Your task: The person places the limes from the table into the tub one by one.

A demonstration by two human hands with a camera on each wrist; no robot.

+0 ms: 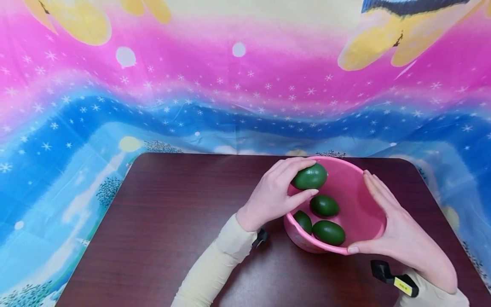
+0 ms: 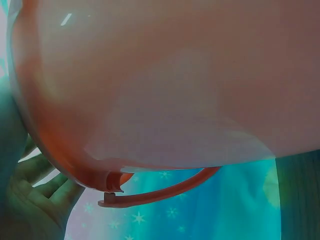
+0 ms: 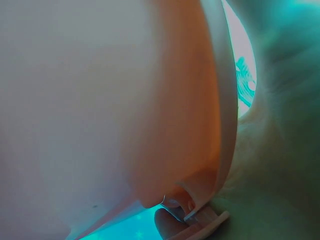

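A pink bucket (image 1: pixel 356 200) stands at the right of the table, its mouth tilted toward the head camera. My left hand (image 1: pixel 274 187) holds a dark green avocado (image 1: pixel 310 177) between thumb and fingers, over the bucket's left rim. Inside lie three more: an upper avocado (image 1: pixel 324 206), a lower avocado (image 1: pixel 329 233) and a partly hidden avocado (image 1: pixel 303 221) by the left wall. My right hand (image 1: pixel 402 226) grips the right rim, thumb at the front and fingers farther back. Both wrist views are mostly filled by the bucket's outer wall (image 2: pixel 150 100).
The dark brown wooden table (image 1: pixel 184 213) stretches left of the bucket. Behind it hangs a pink and blue snowflake-printed cloth (image 1: pixel 215 94). The bucket's curved handle (image 2: pixel 165 194) hangs below the rim in the left wrist view.
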